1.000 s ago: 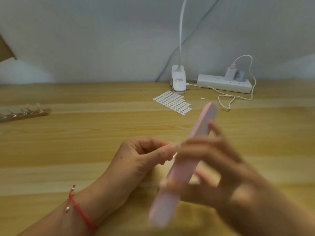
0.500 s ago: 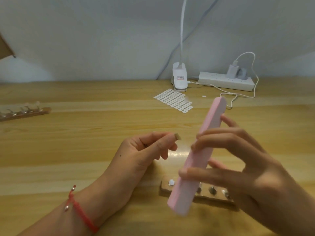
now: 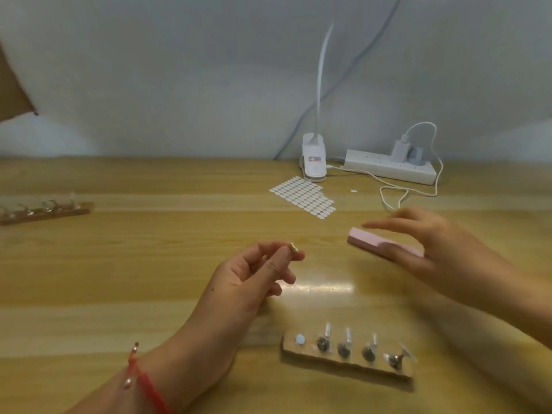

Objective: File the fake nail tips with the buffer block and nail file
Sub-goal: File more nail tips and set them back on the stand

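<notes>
- The left hand (image 3: pixel 254 276) pinches one small tip (image 3: pixel 294 248) between thumb and finger. It is held up off the table (image 3: pixel 119 264), likely so its edge is easy to reach.
- The right hand (image 3: pixel 433 249) is spread over the pink block (image 3: pixel 370 239), which lies flat on the table to the right. Its fingers look straight and its thumb lies on the block. It is blurry, so I cannot tell if it grips.
- The holder (image 3: pixel 346 361) stands four more tips up on pegs. One spot is bare, maybe for the held tip.
</notes>
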Demonstrator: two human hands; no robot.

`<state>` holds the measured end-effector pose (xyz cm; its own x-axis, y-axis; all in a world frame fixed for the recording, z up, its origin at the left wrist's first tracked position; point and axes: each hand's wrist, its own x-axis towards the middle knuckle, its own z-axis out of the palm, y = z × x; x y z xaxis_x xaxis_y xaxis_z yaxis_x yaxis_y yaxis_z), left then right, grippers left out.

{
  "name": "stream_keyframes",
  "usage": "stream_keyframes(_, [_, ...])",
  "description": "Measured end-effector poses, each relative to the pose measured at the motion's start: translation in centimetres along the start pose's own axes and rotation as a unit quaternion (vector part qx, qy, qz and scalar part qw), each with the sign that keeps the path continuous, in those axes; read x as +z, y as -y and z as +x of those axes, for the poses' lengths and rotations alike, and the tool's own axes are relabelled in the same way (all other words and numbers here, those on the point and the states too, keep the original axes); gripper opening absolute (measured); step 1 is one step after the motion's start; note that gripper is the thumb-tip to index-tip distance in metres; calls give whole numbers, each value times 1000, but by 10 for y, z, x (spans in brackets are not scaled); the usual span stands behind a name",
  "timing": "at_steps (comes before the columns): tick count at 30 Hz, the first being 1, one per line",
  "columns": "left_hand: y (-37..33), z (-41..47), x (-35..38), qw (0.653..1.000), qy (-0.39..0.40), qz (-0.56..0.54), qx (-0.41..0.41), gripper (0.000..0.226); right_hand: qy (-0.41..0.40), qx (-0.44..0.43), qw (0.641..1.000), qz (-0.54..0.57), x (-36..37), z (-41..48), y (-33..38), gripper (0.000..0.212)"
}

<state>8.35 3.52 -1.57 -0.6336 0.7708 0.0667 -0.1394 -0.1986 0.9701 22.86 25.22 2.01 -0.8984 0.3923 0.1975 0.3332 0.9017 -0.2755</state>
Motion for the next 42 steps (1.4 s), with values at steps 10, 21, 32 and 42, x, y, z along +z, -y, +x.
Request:
stream_keyframes(10, [1,3,-3,999,-1,-42,-14,30,-4,9,998,-64,35,153,7,38])
stream_keyframes(21, [2,5,-4,999,7,-52,-10,28,-8,39,993,-107,40,176,-4,31])
stream_keyframes(32, [2,8,-4,999,10,-39,-6,26,-155,-145,923,323,15,38,78,27])
stream_keyframes(42, [2,3,-2,999,39,18,24,26,-183,-172,918,307,29,2,81,38])
